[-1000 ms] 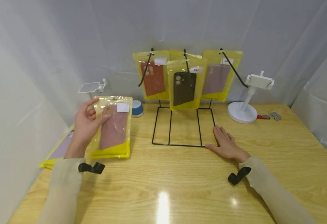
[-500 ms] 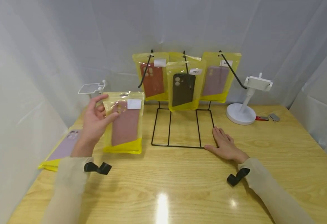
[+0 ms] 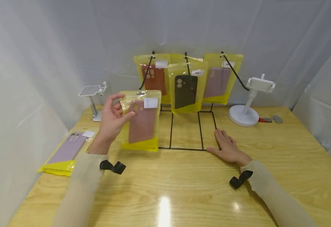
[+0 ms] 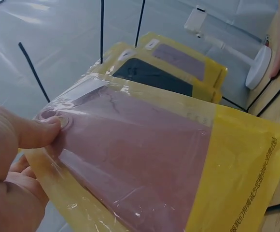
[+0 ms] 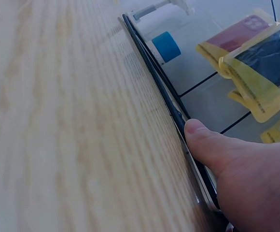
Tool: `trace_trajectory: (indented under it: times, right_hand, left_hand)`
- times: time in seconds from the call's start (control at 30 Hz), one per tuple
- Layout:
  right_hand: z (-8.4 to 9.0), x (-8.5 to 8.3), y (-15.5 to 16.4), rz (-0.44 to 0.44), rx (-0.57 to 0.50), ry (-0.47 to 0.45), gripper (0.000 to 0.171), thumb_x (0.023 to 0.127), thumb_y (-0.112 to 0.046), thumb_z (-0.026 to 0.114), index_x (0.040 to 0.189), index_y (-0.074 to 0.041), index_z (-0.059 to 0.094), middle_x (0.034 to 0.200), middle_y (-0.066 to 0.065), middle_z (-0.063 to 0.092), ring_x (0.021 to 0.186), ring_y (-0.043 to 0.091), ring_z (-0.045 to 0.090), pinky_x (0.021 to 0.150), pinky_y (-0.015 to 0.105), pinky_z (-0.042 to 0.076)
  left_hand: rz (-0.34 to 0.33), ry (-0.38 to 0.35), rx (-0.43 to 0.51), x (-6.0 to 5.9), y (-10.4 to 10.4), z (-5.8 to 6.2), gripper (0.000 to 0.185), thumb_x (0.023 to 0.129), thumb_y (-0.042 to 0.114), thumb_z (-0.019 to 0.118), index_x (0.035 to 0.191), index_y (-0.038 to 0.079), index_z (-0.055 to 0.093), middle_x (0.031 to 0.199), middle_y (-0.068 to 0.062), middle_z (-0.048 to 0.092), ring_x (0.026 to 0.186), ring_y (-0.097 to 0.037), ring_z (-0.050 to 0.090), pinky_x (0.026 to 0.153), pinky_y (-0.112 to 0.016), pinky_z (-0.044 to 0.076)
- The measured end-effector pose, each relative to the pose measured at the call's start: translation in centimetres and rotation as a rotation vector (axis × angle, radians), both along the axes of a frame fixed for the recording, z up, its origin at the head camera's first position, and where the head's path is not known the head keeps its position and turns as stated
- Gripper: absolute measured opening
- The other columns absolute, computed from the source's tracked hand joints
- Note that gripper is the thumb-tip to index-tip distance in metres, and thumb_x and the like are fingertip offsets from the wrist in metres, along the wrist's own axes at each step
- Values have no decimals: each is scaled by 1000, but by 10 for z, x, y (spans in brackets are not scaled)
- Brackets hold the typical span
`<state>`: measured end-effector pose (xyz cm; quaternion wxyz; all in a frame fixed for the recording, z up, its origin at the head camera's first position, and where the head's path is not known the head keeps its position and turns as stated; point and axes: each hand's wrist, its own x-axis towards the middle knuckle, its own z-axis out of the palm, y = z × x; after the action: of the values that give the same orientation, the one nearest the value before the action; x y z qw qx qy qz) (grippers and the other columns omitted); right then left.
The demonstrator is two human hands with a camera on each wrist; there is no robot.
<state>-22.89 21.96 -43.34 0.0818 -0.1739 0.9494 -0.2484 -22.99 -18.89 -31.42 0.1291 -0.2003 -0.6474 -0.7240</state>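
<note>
My left hand (image 3: 112, 119) holds a yellow bag with a pink phone case (image 3: 141, 121) up in the air, thumb on its front near the top left (image 4: 43, 130), fingers behind. It hangs just left of a black wire display rack (image 3: 186, 127). From the rack's hooks hang a red case bag (image 3: 153, 78), a black case bag (image 3: 186, 90) and a mauve case bag (image 3: 220, 80). My right hand (image 3: 228, 147) lies flat on the table, pressing the rack's base at its front right corner (image 5: 188, 129).
A bagged lilac case (image 3: 66, 154) lies on the wooden table (image 3: 182, 189) at the left edge. Two white phone stands (image 3: 93, 94) (image 3: 247, 104) flank the rack. Small items (image 3: 273, 119) lie at the far right. White sheeting surrounds the table.
My left hand has carried the pink case bag up and to the right, from beside the lilac bag toward the rack. The right hand has stayed on the base.
</note>
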Motion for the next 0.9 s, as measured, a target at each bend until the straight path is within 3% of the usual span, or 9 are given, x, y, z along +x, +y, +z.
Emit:
trace_trajectory:
  times: [0.23, 0.9]
  right_hand:
    - [1, 0, 0, -3, 7, 4, 94, 95, -53, 51, 151, 8, 7, 159, 27, 0, 146, 45, -3, 111, 63, 2]
    - [-2, -3, 3, -1, 8, 12, 95, 94, -54, 51, 151, 8, 7, 159, 27, 1, 146, 45, -2, 110, 64, 3]
  left_hand:
    - [-25, -8, 14, 0, 16, 4, 56, 83, -22, 56, 123, 15, 44, 103, 3, 67, 85, -10, 66, 74, -20, 56]
    - [-83, 77, -66, 31, 33, 23, 63, 80, -24, 59, 127, 14, 43, 104, 1, 66, 86, -12, 68, 71, -23, 57]
